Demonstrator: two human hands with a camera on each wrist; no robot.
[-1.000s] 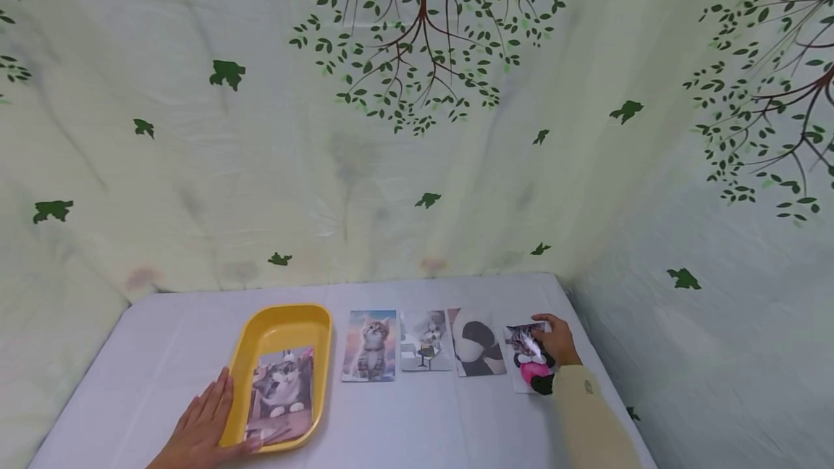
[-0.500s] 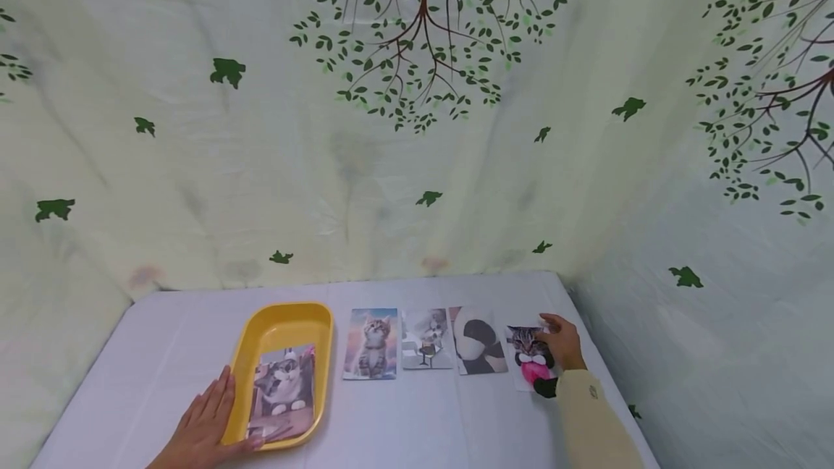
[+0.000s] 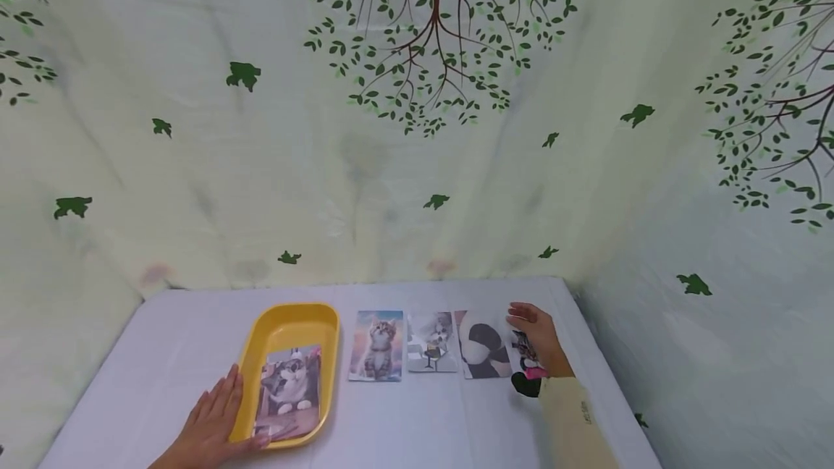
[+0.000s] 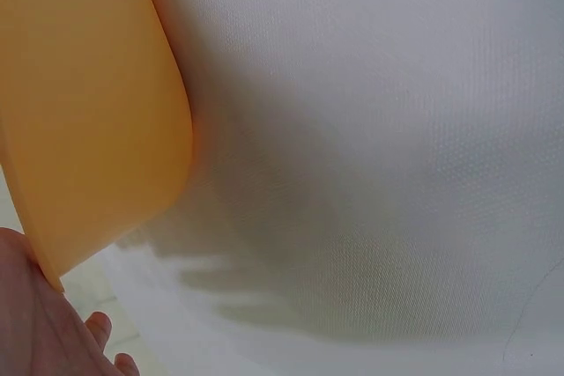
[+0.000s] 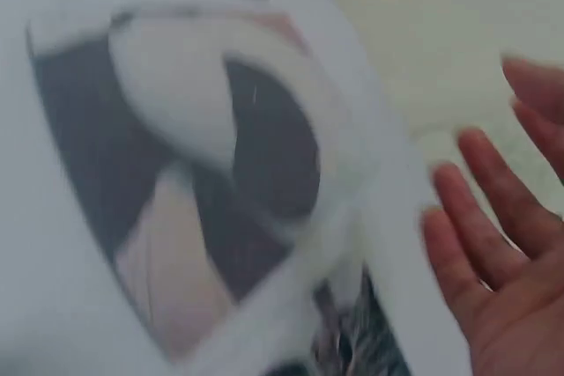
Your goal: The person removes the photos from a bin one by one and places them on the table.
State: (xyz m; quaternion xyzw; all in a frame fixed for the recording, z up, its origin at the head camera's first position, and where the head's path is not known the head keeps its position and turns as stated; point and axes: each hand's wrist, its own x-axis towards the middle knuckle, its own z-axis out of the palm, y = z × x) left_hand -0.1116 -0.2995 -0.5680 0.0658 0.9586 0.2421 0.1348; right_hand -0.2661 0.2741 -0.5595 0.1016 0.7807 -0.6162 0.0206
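I log: left hand, fingers straight, laid against the tray without curling round it; right hand, fingers loosely parted, empty, by the rightmost card on the table — best handled lightly, tray steadied.

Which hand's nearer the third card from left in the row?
Right. Right hand is just right of the third card, partly hiding the next card; left hand is well left, touching the yellow tray.

Rightmost card — partly hidden, central tree print — cut off
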